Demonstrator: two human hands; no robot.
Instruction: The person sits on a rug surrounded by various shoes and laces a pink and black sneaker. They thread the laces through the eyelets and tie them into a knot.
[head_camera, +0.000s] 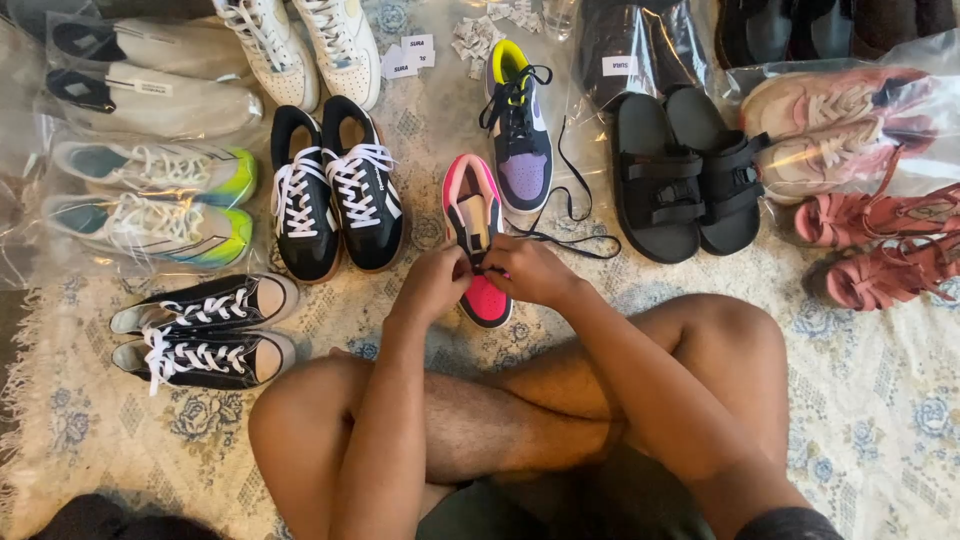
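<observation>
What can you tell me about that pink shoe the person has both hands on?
The pink shoe is a sneaker with a bright pink toe and heel collar, black side panels and a pale tongue. It lies flat on the patterned rug, toe toward the person, just in front of their crossed legs. The left hand and right hand meet over its forefoot, covering part of it. A loose black lace trails off to its right. Its purple-toed partner sits just beyond.

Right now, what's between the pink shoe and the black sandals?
In the head view, a loose black lace trails over the rug between the pink shoe and black sandals.
</observation>
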